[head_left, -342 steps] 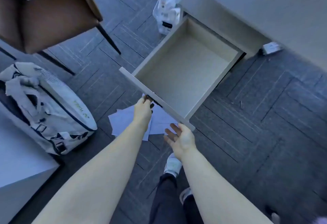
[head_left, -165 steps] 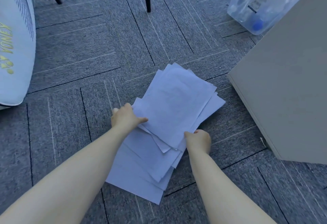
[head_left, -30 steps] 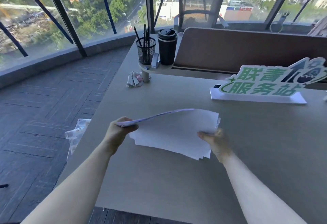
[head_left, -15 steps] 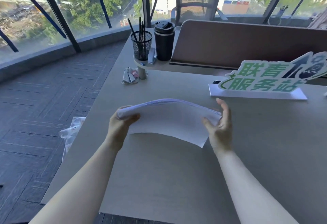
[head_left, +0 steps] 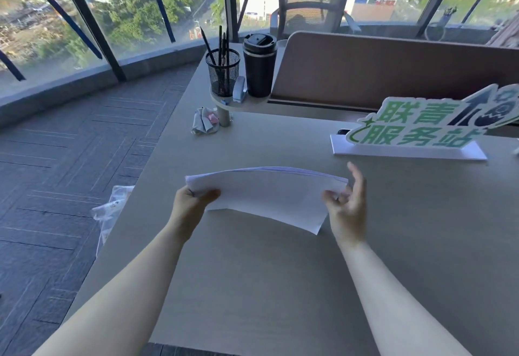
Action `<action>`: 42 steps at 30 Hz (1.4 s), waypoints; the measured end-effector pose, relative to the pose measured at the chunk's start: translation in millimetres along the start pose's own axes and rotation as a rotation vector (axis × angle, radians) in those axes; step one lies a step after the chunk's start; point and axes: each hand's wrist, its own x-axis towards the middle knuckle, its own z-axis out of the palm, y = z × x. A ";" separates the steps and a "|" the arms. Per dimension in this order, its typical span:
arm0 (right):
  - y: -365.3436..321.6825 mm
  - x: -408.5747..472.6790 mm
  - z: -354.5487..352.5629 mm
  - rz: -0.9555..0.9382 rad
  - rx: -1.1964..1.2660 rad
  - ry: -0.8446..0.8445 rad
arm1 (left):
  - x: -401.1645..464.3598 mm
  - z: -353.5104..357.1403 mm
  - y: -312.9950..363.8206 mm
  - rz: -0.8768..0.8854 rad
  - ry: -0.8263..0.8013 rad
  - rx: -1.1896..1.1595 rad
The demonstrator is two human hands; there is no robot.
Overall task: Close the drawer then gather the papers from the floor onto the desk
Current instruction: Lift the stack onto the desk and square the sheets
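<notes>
Desk mostly bare under the bowed paper stack. Left hand pinches one end; right hand loose, fingers spread. Risk: sheets could fan and slide off the unclamped end.

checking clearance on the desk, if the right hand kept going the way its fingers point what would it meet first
The right hand, loosely open at the stack of papers, points up and away across the desk. The green and white sign looks like the first thing in line, though depth is unclear.
</notes>
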 end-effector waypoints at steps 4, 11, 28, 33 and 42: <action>9.9 0.6 -3.7 0.093 -0.079 -0.014 | 1.4 -1.9 2.9 0.045 0.000 -0.029; 50.5 -13.5 5.1 0.211 -0.329 -0.184 | -1.3 -8.0 -39.8 -0.079 -0.050 0.186; 27.1 23.2 182.5 0.290 -0.391 -0.393 | 100.2 -128.8 -4.4 -0.046 0.229 0.425; 46.2 30.8 217.0 0.379 -0.465 -0.398 | 133.6 -141.0 -30.2 -0.136 0.219 0.589; 50.4 33.8 234.7 0.376 -0.915 -0.338 | 145.8 -127.6 -57.4 -0.121 0.346 0.874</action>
